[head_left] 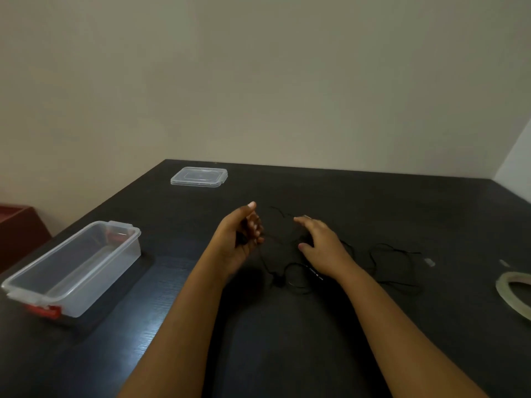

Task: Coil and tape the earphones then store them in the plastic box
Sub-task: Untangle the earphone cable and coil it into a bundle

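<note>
Thin black cord, loose all over the dark table

The earphones [313,273] lie sprawled in slack loops on the table [287,340], between the two hands and trailing off to the right, black on near-black and hard to follow. The left hand [243,235] has its fingers curled in around a dark bit of them, seemingly an earbud end, with the cord leading out from the fingertips. The right hand [319,248] is palm down over the middle of the tangle, fingers stretched and slightly apart; whether they press the cord I cannot tell.

This looks like featherweight, limp stuff: it should bend anywhere, hold no shape, spring open once let go, and snag on itself. I would keep one end pinned in the left hand and feed the cord by its free run, not by the fine joints at the buds or the plug.

The plastic box [86,254] stands open at the left, well apart; its lid [199,176] lies further back, and the tape roll [507,297] waits at the right edge
</note>
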Available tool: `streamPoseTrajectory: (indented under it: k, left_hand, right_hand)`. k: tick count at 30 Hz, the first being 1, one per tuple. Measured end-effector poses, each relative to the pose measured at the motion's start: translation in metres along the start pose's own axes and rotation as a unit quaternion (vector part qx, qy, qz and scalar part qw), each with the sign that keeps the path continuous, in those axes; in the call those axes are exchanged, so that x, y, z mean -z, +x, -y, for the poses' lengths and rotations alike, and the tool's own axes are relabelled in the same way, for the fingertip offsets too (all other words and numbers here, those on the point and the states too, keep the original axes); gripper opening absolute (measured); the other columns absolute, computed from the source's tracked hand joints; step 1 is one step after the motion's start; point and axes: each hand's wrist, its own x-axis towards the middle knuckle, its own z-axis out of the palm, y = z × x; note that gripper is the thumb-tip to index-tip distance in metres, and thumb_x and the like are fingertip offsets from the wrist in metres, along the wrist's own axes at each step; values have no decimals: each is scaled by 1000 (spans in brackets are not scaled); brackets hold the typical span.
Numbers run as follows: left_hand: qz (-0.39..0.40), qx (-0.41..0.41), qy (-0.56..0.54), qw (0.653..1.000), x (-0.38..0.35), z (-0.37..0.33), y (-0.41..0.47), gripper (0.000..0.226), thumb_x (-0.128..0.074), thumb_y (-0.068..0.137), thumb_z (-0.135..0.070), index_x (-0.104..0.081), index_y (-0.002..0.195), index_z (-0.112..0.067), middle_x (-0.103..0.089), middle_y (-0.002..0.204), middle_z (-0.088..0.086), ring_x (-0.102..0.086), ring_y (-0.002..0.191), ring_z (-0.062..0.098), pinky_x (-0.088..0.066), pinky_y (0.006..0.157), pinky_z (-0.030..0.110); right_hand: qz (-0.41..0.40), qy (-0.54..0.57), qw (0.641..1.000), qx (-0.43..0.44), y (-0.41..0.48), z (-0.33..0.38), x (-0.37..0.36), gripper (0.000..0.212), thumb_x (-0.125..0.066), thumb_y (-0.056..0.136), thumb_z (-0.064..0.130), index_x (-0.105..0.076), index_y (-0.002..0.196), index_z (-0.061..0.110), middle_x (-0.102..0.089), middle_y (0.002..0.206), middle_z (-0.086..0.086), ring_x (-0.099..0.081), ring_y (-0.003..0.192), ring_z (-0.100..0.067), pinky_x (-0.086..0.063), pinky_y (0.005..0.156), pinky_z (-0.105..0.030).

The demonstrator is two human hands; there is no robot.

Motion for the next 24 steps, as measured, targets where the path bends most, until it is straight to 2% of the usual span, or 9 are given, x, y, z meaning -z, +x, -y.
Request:
streamPoseTrajectory:
  k: [3, 7, 9, 12, 16, 18, 20, 22, 24]
  left_hand:
    - [-7, 14, 29, 999, 0, 0, 2, 35, -50, 88, -28, -41, 56, -17, -38, 55, -3, -35, 52, 10, -29, 43, 19]
    - [-51, 9, 123, 991, 1, 1, 5, 32, -52, 90, -23, -46, 59, -15, -46, 57, -1, -38, 52, 11, -30, 46, 22]
    - [-83, -14, 200, 976, 3, 1, 6, 34, -51, 92, -19, -49, 58, -13, -49, 60, 1, -39, 53, 13, -32, 50, 25]
    - [-138, -65, 276, 949, 7, 0, 6, 38, -49, 93, -17, -53, 56, -10, -54, 64, 7, -47, 58, 16, -41, 56, 29]
    - [-143, -98, 510, 842, 17, 4, 5, 36, -49, 93, -29, -65, 72, -5, -65, 83, 18, -61, 78, 29, -50, 75, 41]
    - [-115, -89, 572, 807, 18, 8, 6, 38, -47, 93, -38, -67, 82, -7, -61, 106, 12, -57, 96, 27, -47, 82, 42]
    - [-102, -100, 687, 713, 17, 13, 8, 34, -46, 91, -45, -69, 95, -20, -43, 138, 0, -41, 121, 25, -38, 95, 44]
    - [-114, -178, 746, 632, 13, 17, 9, 26, -51, 89, -42, -64, 107, -30, -28, 150, -6, -31, 132, 26, -29, 103, 48]
    - [-110, -268, 722, 628, 4, 22, 8, 34, -57, 86, -33, -57, 120, -30, -31, 151, -3, -34, 132, 25, -27, 107, 47]
  right_hand:
    - [-50, -9, 998, -46, 5, -18, 10, 66, -56, 88, 1, -34, 146, 24, -34, 149, -9, -31, 137, -29, -30, 113, -38]
    - [-100, -32, 988, -117, 6, -29, 15, 63, -56, 91, 8, -31, 148, 17, -35, 147, -11, -33, 135, -32, -30, 110, -37]
    - [-120, -79, 983, -115, 8, -32, 15, 46, -56, 93, 13, -48, 138, 13, -45, 139, -12, -40, 129, -32, -33, 106, -35]
    - [-159, -83, 977, -113, 10, -35, 16, 20, -53, 94, 15, -69, 106, 11, -61, 113, -10, -54, 110, -30, -44, 91, -36]
    - [-196, -85, 972, -92, 8, -31, 18, 18, -53, 95, 15, -69, 98, 10, -61, 104, -11, -56, 101, -28, -46, 82, -35]
    - [-204, -85, 972, -76, 8, -28, 18, 19, -52, 95, 17, -69, 100, 9, -62, 103, -12, -56, 99, -28, -44, 80, -33]
    - [-218, -84, 971, -58, 7, -25, 18, 20, -52, 95, 19, -69, 102, 11, -63, 102, -10, -56, 98, -25, -44, 77, -30]
    - [-238, -68, 968, -31, 5, -21, 19, 18, -54, 95, 20, -70, 100, 13, -66, 101, -6, -57, 98, -23, -45, 77, -29]
    - [-236, -46, 971, 17, 3, -13, 18, 17, -55, 94, 18, -71, 101, 15, -68, 102, -3, -57, 100, -20, -42, 79, -25]
